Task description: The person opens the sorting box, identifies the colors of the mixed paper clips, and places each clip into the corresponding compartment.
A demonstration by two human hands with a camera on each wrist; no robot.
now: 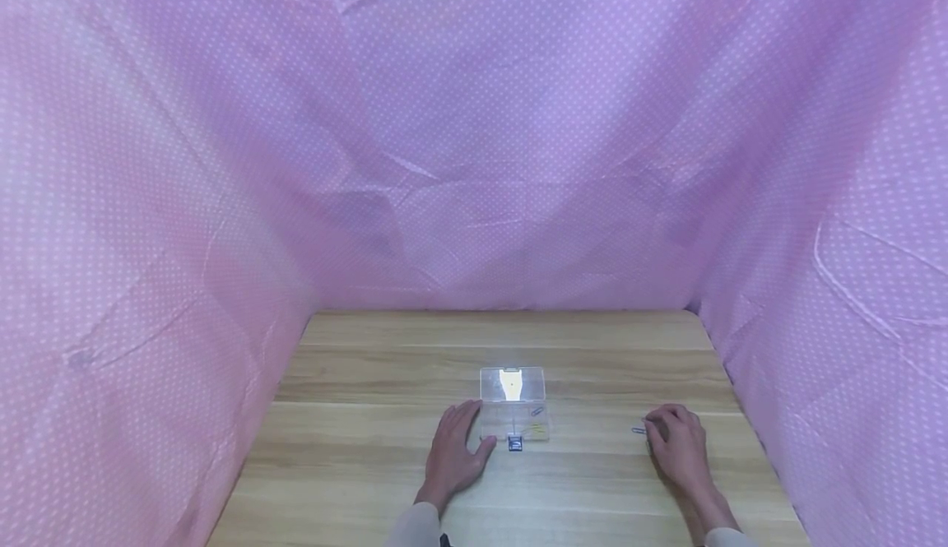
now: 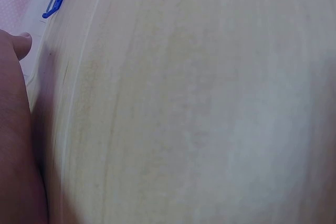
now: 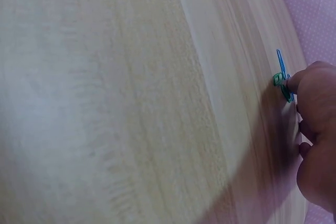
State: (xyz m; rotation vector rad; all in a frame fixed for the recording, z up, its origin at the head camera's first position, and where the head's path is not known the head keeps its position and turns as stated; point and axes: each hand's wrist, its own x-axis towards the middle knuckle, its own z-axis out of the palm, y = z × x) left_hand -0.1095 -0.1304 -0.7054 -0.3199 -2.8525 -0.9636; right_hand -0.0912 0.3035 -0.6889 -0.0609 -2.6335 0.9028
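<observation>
Only the right wrist view shows a green clip (image 3: 277, 80) at the right hand (image 3: 319, 124), grip unclear; the relaxed left hand (image 1: 454, 456) touches the box (image 1: 494, 419).

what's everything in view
Table: one, pale wood, lower half
Cloth: count unclear, pink, dotted, around table
Box: one, clear, on table
Lid: one, clear, open behind box
Latch: one, blue, box front
Inner clip: one, bluish, box's back right
Yellow clips: count unclear, yellow, box's front right
Loose clips: count unclear, blue and green, table's right
Sleeves: two, pale, bottom edge
Left grip: one, bare, at box's left
Right grip: one, bare, at loose clips
</observation>
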